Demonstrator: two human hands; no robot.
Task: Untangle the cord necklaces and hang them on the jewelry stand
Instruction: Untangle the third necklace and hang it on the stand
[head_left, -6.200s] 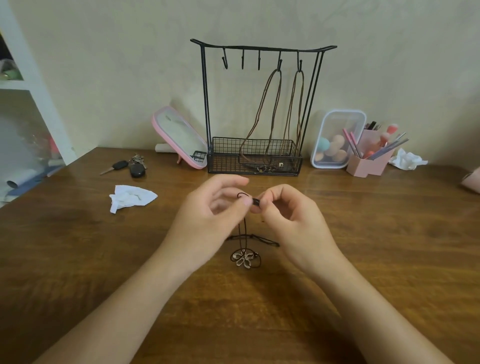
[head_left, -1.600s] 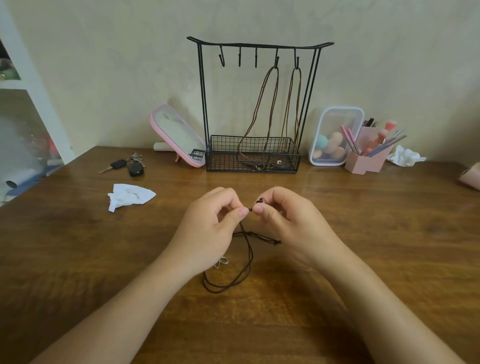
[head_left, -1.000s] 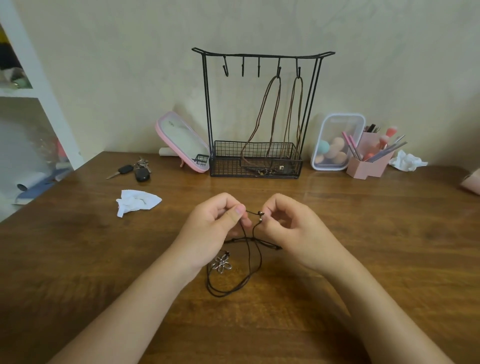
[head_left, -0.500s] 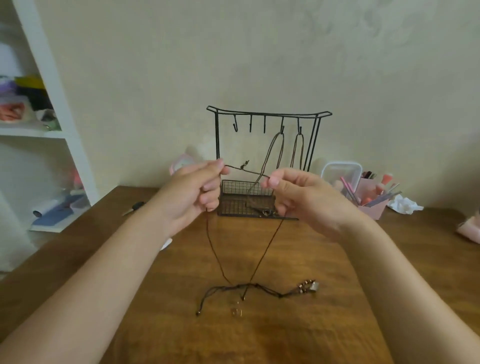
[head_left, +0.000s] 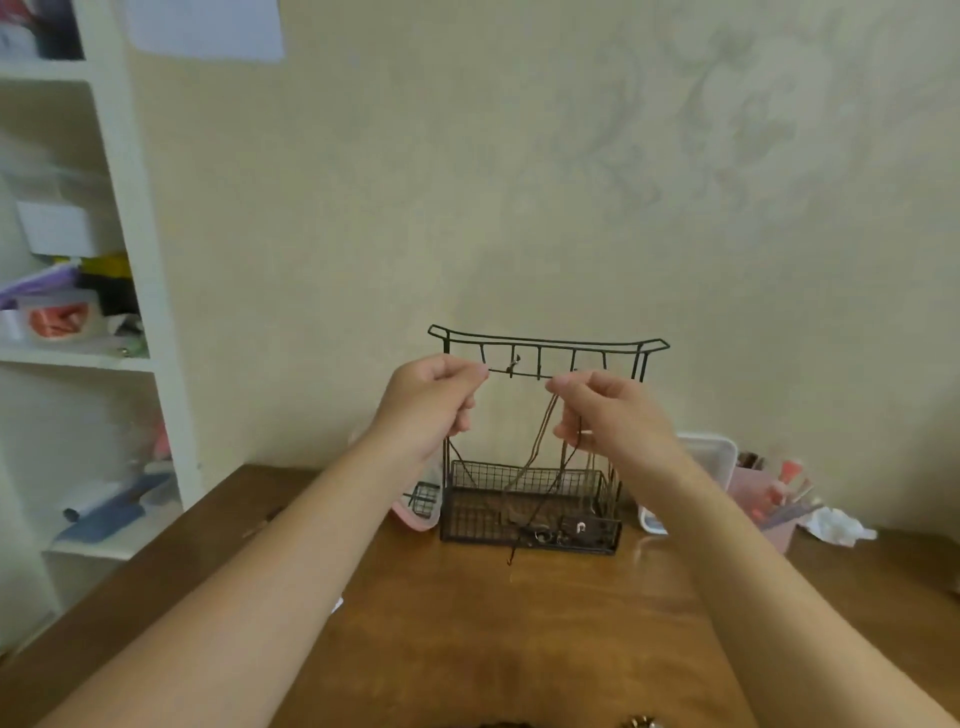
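Note:
A black wire jewelry stand (head_left: 550, 344) with hooks under its top bar and a mesh basket at its base stands at the back of the wooden table. Brown cord necklaces (head_left: 540, 441) hang from its right hooks into the basket. My left hand (head_left: 428, 402) and my right hand (head_left: 608, 415) are raised in front of the stand's top bar. Each pinches one side of a dark cord necklace (head_left: 514, 370), stretched taut between them just below the hooks. Its two strands drop from both hands and meet in front of the basket.
A white shelf unit (head_left: 78, 312) with clutter stands at the left. A pink mirror (head_left: 415, 512) sits left of the basket. A clear lidded box (head_left: 711, 452), a pink pen holder (head_left: 769, 499) and crumpled tissue (head_left: 836, 527) lie right of the stand.
Both hands lifted the dark cord necklace off the table and carried it up to the stand's hooks. The camera tilted upward.

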